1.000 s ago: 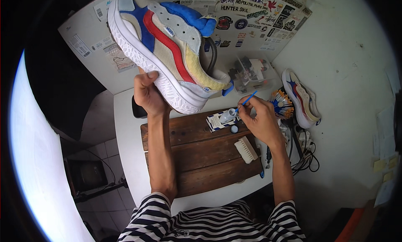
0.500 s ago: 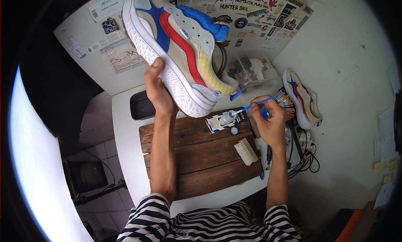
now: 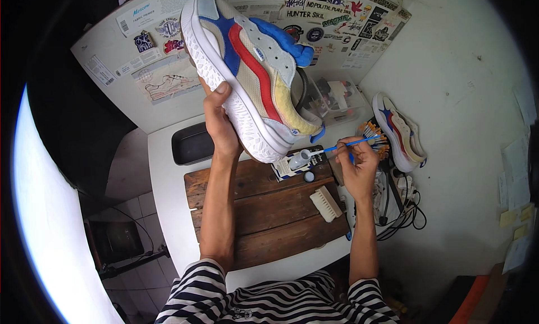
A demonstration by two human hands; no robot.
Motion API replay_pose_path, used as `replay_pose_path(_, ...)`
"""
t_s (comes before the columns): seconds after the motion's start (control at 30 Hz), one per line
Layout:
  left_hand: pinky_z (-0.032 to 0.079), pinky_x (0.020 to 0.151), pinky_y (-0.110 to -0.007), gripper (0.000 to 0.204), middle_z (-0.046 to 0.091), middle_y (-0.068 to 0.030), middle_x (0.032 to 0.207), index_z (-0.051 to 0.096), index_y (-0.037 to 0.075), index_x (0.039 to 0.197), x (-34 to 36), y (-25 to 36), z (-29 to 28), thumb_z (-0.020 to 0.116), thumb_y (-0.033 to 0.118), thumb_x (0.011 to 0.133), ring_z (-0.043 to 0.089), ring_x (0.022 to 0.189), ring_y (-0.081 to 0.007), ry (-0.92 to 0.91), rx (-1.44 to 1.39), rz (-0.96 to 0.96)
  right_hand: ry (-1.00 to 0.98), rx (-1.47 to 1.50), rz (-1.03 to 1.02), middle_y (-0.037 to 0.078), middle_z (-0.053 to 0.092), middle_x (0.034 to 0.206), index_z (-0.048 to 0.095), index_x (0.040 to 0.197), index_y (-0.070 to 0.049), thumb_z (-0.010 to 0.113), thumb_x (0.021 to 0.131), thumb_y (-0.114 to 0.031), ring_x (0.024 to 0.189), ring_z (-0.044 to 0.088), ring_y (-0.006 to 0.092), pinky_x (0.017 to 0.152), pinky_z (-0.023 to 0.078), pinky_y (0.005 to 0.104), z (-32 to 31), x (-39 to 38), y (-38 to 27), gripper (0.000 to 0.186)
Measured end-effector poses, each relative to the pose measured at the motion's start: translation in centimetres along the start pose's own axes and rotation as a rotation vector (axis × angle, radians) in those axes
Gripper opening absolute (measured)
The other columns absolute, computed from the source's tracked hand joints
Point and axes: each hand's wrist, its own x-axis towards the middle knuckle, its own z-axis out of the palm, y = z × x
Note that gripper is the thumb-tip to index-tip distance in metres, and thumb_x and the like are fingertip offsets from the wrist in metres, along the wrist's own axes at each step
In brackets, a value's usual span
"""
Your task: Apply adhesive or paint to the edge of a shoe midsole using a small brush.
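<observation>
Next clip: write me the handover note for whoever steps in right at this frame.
Left hand: holds the sneaker up by its white sole, grip firm, toe toward the right.
Right hand: pinches a thin blue brush, tip at the small open bottle on the wooden board.
Nearby: bottle cap and white scrub brush on the board, second sneaker against the wall, black tray.
Done: bottle opened, shoe lifted.
Left: brush has not touched the shoe; whether it carries liquid cannot be told.
</observation>
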Motion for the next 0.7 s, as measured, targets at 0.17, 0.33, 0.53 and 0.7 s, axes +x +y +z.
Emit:
replay_pose_path(0.17,0.045,0.101,-0.034,0.059,0.06,-0.0186,0.126,0.049,-0.005,0.133,0.3,0.2,-0.2,0.048,0.04,0.094,0.061,0.113,-0.0246,0.023,-0.022,0.025,0.034,0.008,0.007,0.01,0.07,0.083,0.063,0.096,0.004,0.064,0.088,0.003,0.078,0.067,0.0139,0.077,0.053,0.027,-0.5,-0.3,-0.7,0.009)
replay_pose_path(0.33,0.046,0.101,-0.035,0.058,0.061,-0.0183,0.125,0.049,-0.005,0.132,0.8,-0.1,-0.8,0.049,0.04,0.094,0.061,0.112,-0.0243,0.022,-0.014,0.032,-0.1,-0.255,-0.382,0.011,0.071,0.088,0.065,0.097,0.0,0.065,0.084,0.003,0.083,0.07,0.023,0.097,0.05,0.0435,-0.5,-0.5,-1.4,0.014)
replay_pose_path(0.53,0.046,0.1,-0.035,0.057,0.061,-0.018,0.124,0.05,-0.004,0.131,0.3,0.2,0.3,0.05,0.04,0.094,0.061,0.112,-0.0239,0.03,-0.025,0.034,-0.14,-0.252,-0.39,0.01,0.072,0.09,0.065,0.097,-0.002,0.065,0.081,0.005,0.087,0.071,0.0233,0.105,0.045,0.0509,-1.4,-0.9,-1.5,0.018)
replay_pose_path(0.7,0.047,0.099,-0.034,0.058,0.062,-0.0176,0.122,0.051,-0.004,0.13,-0.2,0.2,1.1,0.051,0.041,0.094,0.062,0.11,-0.0236,-0.004,-0.034,-0.021,-0.043,-0.212,-0.341,0.01,0.07,0.089,0.064,0.096,0.0,0.064,0.082,0.006,0.083,0.069,0.0214,0.106,0.045,0.0499,-3.3,-1.0,-2.3,0.015)
